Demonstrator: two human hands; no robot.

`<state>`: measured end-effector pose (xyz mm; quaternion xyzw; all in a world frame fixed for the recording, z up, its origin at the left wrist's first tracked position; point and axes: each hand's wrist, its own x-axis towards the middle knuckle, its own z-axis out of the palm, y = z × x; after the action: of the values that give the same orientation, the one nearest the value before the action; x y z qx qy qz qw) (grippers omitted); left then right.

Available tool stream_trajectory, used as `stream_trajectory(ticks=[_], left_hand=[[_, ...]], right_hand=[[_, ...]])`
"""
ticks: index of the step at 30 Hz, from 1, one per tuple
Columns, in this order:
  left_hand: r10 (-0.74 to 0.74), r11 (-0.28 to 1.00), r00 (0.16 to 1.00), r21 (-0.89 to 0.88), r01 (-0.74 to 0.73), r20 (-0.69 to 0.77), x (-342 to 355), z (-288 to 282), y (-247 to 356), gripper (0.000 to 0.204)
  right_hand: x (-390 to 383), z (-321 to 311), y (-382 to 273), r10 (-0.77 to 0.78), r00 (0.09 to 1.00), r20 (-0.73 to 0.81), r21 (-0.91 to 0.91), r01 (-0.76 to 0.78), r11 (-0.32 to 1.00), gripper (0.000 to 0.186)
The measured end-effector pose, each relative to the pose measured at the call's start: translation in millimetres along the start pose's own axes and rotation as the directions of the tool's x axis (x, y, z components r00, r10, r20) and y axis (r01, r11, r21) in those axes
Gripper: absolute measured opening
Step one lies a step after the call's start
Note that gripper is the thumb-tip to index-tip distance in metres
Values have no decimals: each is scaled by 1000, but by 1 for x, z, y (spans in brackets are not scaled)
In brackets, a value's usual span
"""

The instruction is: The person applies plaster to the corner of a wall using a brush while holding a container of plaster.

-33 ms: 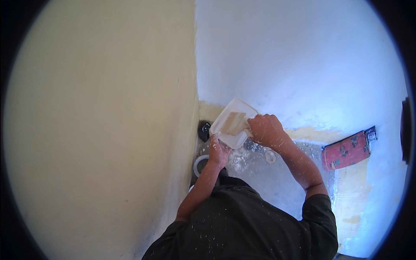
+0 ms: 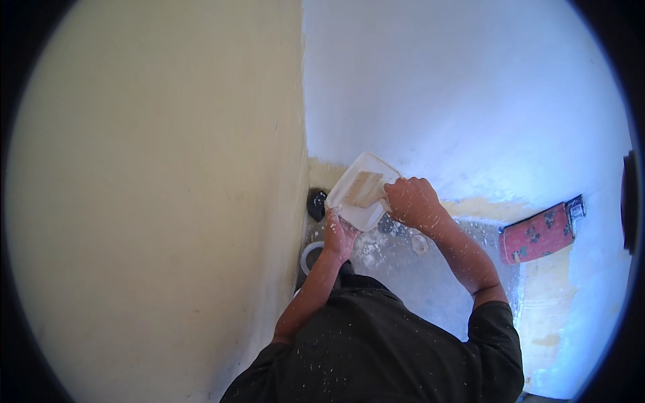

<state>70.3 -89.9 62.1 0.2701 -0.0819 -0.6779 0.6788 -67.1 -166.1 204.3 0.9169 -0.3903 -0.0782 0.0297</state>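
My left hand [image 2: 339,236] is closed on the near left edge of a white, rounded rectangular plastic container [image 2: 368,165], which is tilted. My right hand [image 2: 411,200] is in a fist over the container's right side. It grips a wide, flat tan paintbrush [image 2: 363,189], whose handle is hidden in the fist. The brush's broad end lies inside the container. White specks dot my forearms and dark shirt.
A yellowish wall [image 2: 168,168] rises at the left and meets a white-painted wall [image 2: 457,94]. Below, the grey floor [image 2: 430,282] has white splatters. A dark object [image 2: 316,203] and a pale round rim [image 2: 310,257] lie in the corner. Red patterned cloth [image 2: 537,234] hangs at right.
The paintbrush has shifted very slightly inside the container. Both hands and the container stay in nearly the same place.
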Motion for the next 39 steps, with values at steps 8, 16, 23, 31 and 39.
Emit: stream_trajectory(ticks=[8, 16, 23, 31, 39], left_hand=[[22, 1000, 999, 20, -22, -27, -8, 0, -3, 56], [75, 997, 995, 42, -72, -67, -24, 51, 23, 65], [245, 970, 969, 0, -245, 15, 44, 100, 82, 61], [358, 934, 918, -70, -351, 172, 81, 194, 170, 57], [388, 916, 882, -8, -401, 267, 60, 231, 187, 57]], right_hand=[[-16, -3, -16, 45, 998, 37, 44, -46, 998, 25], [-38, -5, 21, 188, 965, -181, 366, -111, 924, 33], [31, -47, 32, 104, 874, -475, 289, 44, 956, 39], [159, -228, 70, 367, 613, -700, 711, 647, 276, 39], [225, -409, 86, 538, 510, -671, 577, 815, -53, 10]])
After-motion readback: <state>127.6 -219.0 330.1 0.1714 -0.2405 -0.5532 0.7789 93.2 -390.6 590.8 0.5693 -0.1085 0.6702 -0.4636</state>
